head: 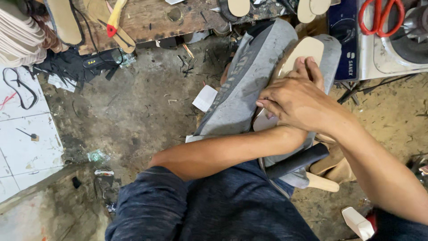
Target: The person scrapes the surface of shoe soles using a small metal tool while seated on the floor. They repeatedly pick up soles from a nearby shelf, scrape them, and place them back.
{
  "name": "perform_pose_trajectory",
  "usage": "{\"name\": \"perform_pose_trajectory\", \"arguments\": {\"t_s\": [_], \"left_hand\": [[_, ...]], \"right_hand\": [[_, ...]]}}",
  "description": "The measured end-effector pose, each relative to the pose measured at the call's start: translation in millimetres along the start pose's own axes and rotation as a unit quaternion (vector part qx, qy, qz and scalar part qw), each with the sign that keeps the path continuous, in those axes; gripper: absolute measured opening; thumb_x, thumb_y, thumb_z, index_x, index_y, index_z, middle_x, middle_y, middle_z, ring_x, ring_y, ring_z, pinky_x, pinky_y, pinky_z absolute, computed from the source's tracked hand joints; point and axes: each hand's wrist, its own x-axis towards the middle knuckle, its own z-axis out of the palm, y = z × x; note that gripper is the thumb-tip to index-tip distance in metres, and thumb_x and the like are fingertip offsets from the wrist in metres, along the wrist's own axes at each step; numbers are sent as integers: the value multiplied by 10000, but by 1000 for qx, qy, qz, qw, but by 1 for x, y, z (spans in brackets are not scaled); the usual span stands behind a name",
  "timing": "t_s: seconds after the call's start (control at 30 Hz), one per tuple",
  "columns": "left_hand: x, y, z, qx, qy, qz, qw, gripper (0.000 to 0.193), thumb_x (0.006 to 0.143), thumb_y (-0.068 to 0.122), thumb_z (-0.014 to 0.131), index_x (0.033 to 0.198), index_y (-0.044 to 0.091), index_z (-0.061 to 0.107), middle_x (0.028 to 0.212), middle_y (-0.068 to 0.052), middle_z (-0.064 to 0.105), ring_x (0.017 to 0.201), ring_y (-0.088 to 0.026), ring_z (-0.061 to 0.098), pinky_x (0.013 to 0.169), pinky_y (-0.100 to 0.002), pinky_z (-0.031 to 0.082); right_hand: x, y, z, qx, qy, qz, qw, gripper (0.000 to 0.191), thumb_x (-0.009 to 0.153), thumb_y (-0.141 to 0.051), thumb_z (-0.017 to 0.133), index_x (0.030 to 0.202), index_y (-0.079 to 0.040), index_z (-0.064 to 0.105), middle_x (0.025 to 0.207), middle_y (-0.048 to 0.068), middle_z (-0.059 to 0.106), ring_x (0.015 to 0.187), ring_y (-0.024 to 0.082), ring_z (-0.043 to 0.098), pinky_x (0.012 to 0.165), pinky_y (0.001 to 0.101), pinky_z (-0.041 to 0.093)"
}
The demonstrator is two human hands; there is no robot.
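The fingers of the right hand lie close together and curl down over a beige shoe sole, pressing it flat against the grey cloth that covers the person's raised knee. The sole sits at the top of that cloth, its rounded end pointing away from the body, and only that far half shows past the fingers. The left hand is mostly hidden beneath the right wrist, so whether its fingers are wide or narrow cannot be told; its forearm crosses the lap from the left and ends at the near edge of the sole. A dark handle lies just below the crossed arms, with another pale sole beside it. On the dirty concrete floor lies a white paper scrap, touching the cloth's left edge. At the top, a worn wooden board carries more soles. Red-handled scissors rest on a machine top at the upper right. A stack of pale soles fills the upper left corner.
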Motion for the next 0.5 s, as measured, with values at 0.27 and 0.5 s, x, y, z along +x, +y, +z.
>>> {"name": "perform_pose_trajectory", "arguments": {"t_s": [0.27, 0.5], "left_hand": [[-1, -1, 11, -23, -20, 0, 1000, 363, 767, 64, 636, 1110, 94, 751, 1063, -75, 700, 873, -251, 623, 669, -420, 464], [-11, 0, -13, 31, -46, -22, 998, 436, 703, 40, 659, 1125, 111, 742, 1100, -50, 692, 945, -225, 619, 754, -382, 477]], "right_hand": [[1, 5, 14, -17, -44, -20, 999, 325, 831, -414, 694, 948, -135, 810, 943, 104, 771, 904, 400, 624, 1155, 617, 238], [10, 3, -10, -39, -65, -40, 996, 338, 720, -369, 737, 946, -131, 820, 988, 62, 776, 989, 290, 616, 994, 530, 316]]}}
